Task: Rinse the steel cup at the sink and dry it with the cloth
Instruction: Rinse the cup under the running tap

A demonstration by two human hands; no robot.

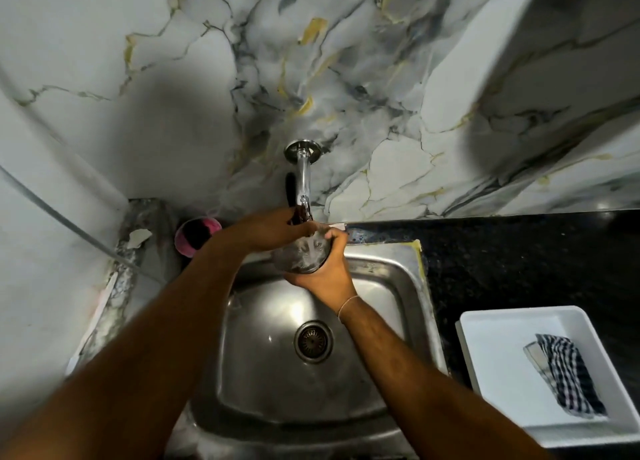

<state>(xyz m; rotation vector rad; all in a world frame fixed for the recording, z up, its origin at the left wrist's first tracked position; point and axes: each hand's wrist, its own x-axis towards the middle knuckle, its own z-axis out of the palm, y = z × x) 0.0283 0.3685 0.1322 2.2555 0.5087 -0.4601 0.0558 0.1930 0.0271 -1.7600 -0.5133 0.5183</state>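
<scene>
The steel cup (300, 256) is held over the steel sink (391, 286), right under the chrome wall tap (302, 169), and water runs into its open mouth. My right hand (325, 276) grips the cup from the right side and below. My left hand (273, 229) reaches to the tap's lower end just above the cup, with its fingers against the spout; I cannot tell if it grips anything. The checked black-and-white cloth (568, 373) lies folded in a white tray (491, 349) on the black counter to the right of the sink.
A pink round object (194, 236) stands at the sink's back left corner, close to my left forearm. Marble-patterned wall tiles rise behind the tap. The sink drain (313, 342) is below the hands. The black counter (519, 259) runs to the right.
</scene>
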